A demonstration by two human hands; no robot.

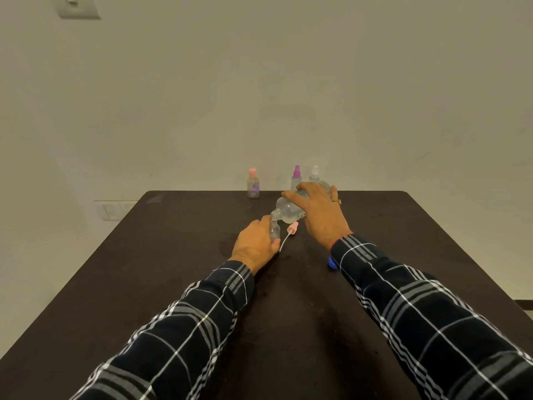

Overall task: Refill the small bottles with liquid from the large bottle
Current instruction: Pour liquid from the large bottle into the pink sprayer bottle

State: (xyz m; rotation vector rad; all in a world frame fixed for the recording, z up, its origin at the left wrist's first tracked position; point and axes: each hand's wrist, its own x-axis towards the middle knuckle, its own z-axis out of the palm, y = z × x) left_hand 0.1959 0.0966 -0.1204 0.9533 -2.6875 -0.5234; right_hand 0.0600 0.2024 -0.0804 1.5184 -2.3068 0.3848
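The large bottle (288,209) sits just right of the frame's centre, tipped well over with its open neck pointing down and left, right above the mouth of a small clear bottle (274,231). The right hand (320,212) grips the large bottle from above, fingers spread and curled over its body. The left hand (255,245) steadies the small bottle upright on the table (173,255), fingers wrapped round it. This looks like the pour itself; I can't make out a stream or the fill level. Next it calls for a slow tilt, necks aligned, then righting the big bottle before it overflows. A pink spray head (292,227) with its tube lies just beside the small bottle, ready to go back on. A blue cap (331,262) peeks from under the right sleeve. Along the table's far edge stand a pink-capped bottle (253,183), a purple sprayer (296,177) and a white sprayer (314,176).
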